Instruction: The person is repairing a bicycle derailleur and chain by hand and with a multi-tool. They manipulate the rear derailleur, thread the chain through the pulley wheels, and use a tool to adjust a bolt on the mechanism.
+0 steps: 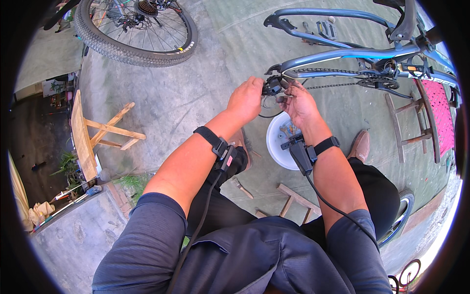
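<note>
A black rear derailleur (274,85) sits between my two hands, just below the rear end of a blue-grey bicycle frame (313,60). My left hand (246,99) is closed around the derailleur's left side. From the right, my right hand (299,103) has its fingers curled against the same part; what lies exactly under the fingertips is hidden. A thin dark cable (270,116) loops below the hands. The chain (338,85) runs from near my right fingers to the chainring (377,82). No wheel is mounted in the rear of the frame.
Under my right forearm stands a white basin (275,147) with small metal parts inside. A loose wheel (142,58) lies upper left, near a wooden stool on its side (88,134). A pink-topped stool (437,115) stands right. A pedal (326,30) lies beyond the frame.
</note>
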A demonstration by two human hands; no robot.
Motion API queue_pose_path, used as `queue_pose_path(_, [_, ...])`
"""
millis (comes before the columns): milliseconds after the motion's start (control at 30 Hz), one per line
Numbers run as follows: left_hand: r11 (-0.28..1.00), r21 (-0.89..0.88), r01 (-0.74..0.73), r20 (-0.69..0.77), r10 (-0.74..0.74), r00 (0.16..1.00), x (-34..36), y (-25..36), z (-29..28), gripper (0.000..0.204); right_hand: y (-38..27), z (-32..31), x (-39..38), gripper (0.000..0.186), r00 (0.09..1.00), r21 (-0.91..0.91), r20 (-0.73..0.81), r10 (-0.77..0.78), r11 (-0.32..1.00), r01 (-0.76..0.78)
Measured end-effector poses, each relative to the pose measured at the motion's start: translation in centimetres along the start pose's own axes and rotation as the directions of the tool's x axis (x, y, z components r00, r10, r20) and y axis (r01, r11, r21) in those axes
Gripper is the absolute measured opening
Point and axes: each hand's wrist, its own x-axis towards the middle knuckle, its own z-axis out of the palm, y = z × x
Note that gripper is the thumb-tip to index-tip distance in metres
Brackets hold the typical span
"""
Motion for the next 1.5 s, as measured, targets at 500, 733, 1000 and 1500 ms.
queue_pose_path(500, [1.000,0.013,0.001,-0.014,0.000,1.000,0.15,-0.16,-0.10,0.034,0.24,0.09,0.34,0.022,1.000,0.034,-0.011,-0.015,0.999,0.016])
queue_pose_path(733, [1.000,0.015,0.008,-0.003,-0.007,1.000,0.17,-0.09,-0.05,0.035,0.26,0.24,0.20,0.022,1.000,0.045,-0.018,-0.021,0.999,0.022])
queue_pose_path(1000, [1.000,0.019,0.009,0.006,-0.009,1.000,0.14,-0.02,0.07,0.035,0.27,0.20,0.20,0.026,1.000,0.022,-0.017,-0.008,1.000,0.008])
queue_pose_path(1500, [1.000,-0.021,-0.018,-0.038,0.017,0.999,-0.68,-0.54,0.42,0.031,0.21,0.29,-0.16,0.032,1.000,-0.015,-0.021,0.010,1.000,-0.010])
